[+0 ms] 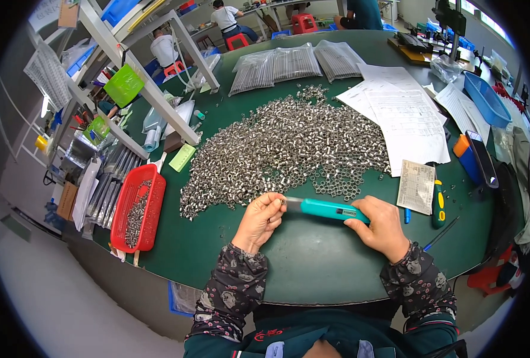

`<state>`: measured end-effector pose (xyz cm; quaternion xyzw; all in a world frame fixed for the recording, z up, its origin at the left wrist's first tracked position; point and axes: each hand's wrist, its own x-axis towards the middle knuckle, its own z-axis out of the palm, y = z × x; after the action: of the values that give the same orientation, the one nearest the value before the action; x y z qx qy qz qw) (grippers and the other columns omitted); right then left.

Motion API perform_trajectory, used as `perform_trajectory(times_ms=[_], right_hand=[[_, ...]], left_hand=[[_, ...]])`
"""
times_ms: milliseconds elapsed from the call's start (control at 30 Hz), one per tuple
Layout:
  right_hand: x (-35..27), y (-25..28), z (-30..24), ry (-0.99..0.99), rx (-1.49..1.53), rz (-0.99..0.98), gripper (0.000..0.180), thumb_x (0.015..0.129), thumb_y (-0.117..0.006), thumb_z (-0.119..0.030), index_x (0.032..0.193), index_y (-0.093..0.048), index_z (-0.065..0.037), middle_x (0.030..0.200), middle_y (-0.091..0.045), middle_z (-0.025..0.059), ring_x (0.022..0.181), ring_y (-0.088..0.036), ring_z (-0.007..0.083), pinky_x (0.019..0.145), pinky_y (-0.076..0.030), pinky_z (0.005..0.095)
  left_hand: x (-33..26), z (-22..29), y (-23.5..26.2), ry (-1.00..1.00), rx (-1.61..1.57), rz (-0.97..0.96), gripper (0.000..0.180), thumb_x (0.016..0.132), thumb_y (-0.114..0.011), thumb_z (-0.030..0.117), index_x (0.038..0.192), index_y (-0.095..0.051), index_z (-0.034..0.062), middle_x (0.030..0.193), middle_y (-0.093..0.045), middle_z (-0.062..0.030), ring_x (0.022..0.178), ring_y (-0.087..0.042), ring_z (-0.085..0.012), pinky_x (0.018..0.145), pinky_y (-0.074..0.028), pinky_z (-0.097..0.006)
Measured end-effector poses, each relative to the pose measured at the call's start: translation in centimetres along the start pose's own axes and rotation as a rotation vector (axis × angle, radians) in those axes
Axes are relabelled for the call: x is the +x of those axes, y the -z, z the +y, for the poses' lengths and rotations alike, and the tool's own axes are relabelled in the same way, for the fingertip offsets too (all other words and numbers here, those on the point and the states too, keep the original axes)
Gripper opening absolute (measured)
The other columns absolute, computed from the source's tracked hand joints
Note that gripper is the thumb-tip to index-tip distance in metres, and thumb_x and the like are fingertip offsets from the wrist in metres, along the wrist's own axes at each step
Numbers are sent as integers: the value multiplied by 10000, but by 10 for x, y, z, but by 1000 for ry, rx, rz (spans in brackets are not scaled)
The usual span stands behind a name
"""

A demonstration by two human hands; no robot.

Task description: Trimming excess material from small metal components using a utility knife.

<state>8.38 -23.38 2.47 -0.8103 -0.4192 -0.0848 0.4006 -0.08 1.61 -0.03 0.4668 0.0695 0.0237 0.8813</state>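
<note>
Teal tool [327,209] is up in front of the pile, held nearly level across both hands, tipped slightly down toward its right end. Body is a long, slim, smooth handle in bright teal, with a dark patch on its side near the right end; the left end narrows to a pale greyish tip, a bit blurred, so can't tell blade from sleeve. Right hand [384,224] has the rear end: thumb along the near side, index over the far side, remaining fingers curled in, no visible gap, firm grip on the handle. Most of the handle sticks out leftward past those fingertips, uncovered. Left hand [258,222] is in a tight pinch, thumb against index, other fingers folded under. Between those tips sits a small metal part [283,201], silvery with a darker centre, mostly covered by the fingers; exact shape can't be made out. The tool's pale tip ends right at that part, just beside the left thumb and index; can't tell whether they actually touch. Both hands are over the green tabletop [312,262], near side of a wide heap of shiny ring-like metal pieces [283,143]. Red basket [153,224] with more small metal bits stands well left of the left hand.
</note>
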Motion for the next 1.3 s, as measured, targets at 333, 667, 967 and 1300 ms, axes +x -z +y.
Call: perform_trajectory(times_ms=[333,667,967,1300], right_hand=[[0,1,-4,68,-292,42,223,638,-668,-145,781,-527,-48,681,-489,82,595,-511,264,498,-397,359],[-2,0,-5,-63,-88,31,231,665,-655,-207,807,-568,-47,663,-530,102,574,-531,289,504,-405,378],[-3,-2,-5,-224,174,-88,250,684,-645,-257,799,-596,-40,671,-576,137,605,-561,301,539,-428,361],[-2,-1,-7,-363,291,-262,297,696,-642,-290,805,-604,-17,583,-561,144,532,-556,258,513,-422,338]], left_hand=[[1,1,-1,5,-117,55,143,858,-492,132,957,-518,32,786,-484,-31,517,-340,-40,377,-249,-138],[2,0,-2,-45,-100,47,159,866,-467,112,991,-515,24,779,-475,-25,522,-336,-41,379,-244,-143],[2,0,-2,2,-120,89,216,867,-468,117,1045,-501,-2,784,-477,-24,532,-347,-38,384,-255,-138],[1,-2,-9,-57,69,125,183,865,-477,106,1003,-536,1,726,-495,-7,482,-336,-15,380,-250,-138]])
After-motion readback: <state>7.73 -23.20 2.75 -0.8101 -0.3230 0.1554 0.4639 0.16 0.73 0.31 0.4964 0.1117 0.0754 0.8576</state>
